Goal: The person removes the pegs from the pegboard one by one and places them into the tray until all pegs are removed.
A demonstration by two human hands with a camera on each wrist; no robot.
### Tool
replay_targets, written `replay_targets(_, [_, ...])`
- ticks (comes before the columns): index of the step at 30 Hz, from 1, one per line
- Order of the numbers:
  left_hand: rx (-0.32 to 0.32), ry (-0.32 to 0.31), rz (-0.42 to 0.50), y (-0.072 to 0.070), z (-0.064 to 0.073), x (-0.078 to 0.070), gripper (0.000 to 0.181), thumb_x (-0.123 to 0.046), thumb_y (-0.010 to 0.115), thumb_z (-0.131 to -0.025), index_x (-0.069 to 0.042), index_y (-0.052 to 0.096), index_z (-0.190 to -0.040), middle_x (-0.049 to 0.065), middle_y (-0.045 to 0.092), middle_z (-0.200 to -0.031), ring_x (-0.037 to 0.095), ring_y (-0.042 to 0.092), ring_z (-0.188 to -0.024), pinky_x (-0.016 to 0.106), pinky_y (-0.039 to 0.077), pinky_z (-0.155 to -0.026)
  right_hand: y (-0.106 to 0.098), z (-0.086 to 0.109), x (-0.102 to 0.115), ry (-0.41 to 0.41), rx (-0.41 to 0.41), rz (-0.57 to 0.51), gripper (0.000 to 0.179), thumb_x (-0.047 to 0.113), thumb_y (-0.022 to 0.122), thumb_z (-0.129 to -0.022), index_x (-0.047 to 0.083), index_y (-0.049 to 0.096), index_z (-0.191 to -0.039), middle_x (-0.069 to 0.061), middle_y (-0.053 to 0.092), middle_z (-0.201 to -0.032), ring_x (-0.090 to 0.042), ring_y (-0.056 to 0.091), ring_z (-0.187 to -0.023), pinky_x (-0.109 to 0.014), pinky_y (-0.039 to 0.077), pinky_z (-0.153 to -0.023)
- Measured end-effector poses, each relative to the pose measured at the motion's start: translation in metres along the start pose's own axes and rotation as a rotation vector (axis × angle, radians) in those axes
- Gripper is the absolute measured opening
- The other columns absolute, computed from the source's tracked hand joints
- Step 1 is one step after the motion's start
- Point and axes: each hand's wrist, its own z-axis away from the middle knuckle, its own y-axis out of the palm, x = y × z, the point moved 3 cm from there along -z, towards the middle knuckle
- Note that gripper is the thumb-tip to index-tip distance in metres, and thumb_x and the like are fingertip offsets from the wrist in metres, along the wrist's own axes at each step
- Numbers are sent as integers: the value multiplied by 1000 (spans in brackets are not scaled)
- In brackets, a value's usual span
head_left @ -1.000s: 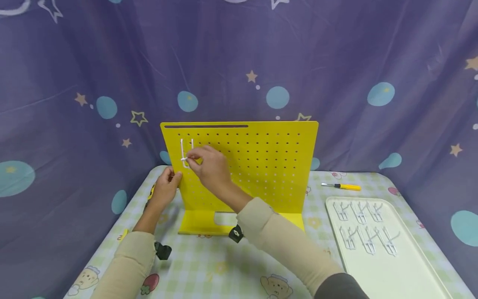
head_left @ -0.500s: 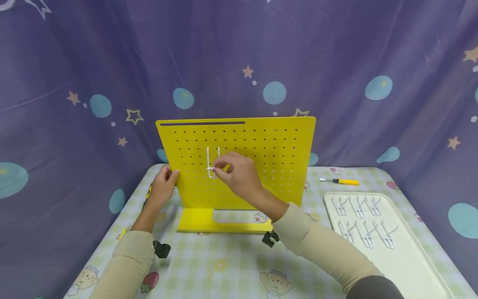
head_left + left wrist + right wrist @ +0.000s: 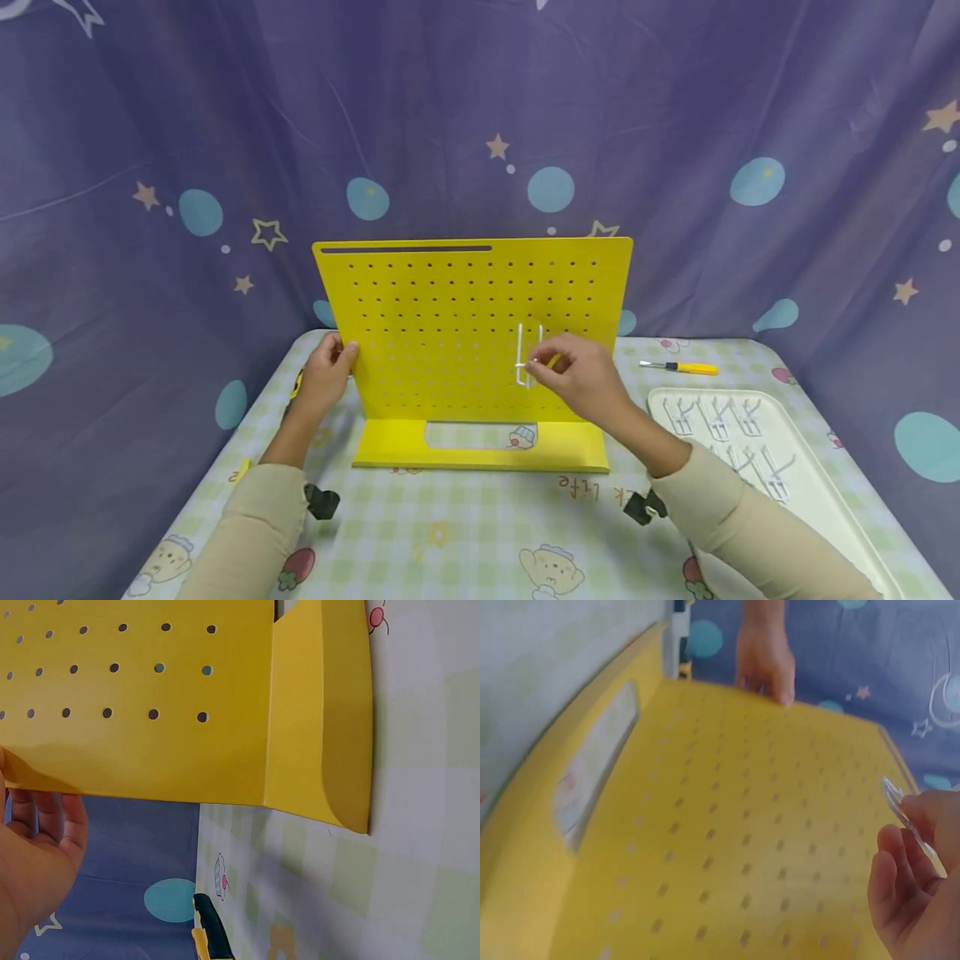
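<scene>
The yellow pegboard (image 3: 450,333) stands upright on its flat base. My left hand (image 3: 327,375) grips its left edge, the thumb in front and the fingers behind, as the left wrist view shows those fingers (image 3: 52,814) below the edge. My right hand (image 3: 581,375) pinches a white double-prong pegboard hook (image 3: 519,354) between thumb and fingertips, in front of the board's right half. The prongs point upward in the head view. In the right wrist view the hook (image 3: 904,814) is held apart from the board's face, which bears no hooks.
A cream tray (image 3: 813,492) at the right holds several similar hooks (image 3: 720,421), partly hidden by my right arm. Behind it lies a yellow-handled screwdriver (image 3: 693,367). A black-and-yellow object (image 3: 214,930) lies left of the board. A purple patterned curtain (image 3: 450,125) hangs behind the table.
My right hand has carried the hook from the board's upper left across to its right half and slightly lower. The left hand keeps its grip on the board's edge.
</scene>
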Motion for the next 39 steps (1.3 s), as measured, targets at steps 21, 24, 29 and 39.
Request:
replay_targets(21, [-1,-7,3,1,-3,0,44,-49,40,-107,-7,46,-118,12,52,-97,33,54,-92,26,48,-77,-63,116,-113,230,260,-19,7,18,77,-90,23,73,-87,11,70,-77,-3,61,-69,-25,52,-60])
replay_targets(24, [-11,-10,7,1,-2,-1,43,-48,41,-108,-6,46,-118,11,51,-96,31,53,-90,25,48,-76,-72,131,-124,290,274,-23,6,22,77,-91,24,72,-88,10,69,-78,-3,60,-70,-27,52,-55])
replay_targets(29, [-10,-16,-11,1,-1,1,44,-49,40,-107,-6,45,-117,10,50,-94,25,52,-85,26,47,-75,-87,153,-136,352,316,-56,6,23,75,-93,22,72,-88,9,69,-79,-3,60,-70,-28,53,-54])
replay_targets(39, [-5,7,-8,2,-3,4,43,-48,40,-108,-6,44,-116,10,49,-93,27,52,-85,24,48,-74,-101,194,-153,231,399,-131,14,12,73,-92,23,69,-86,13,69,-81,-1,59,-69,-24,49,-55])
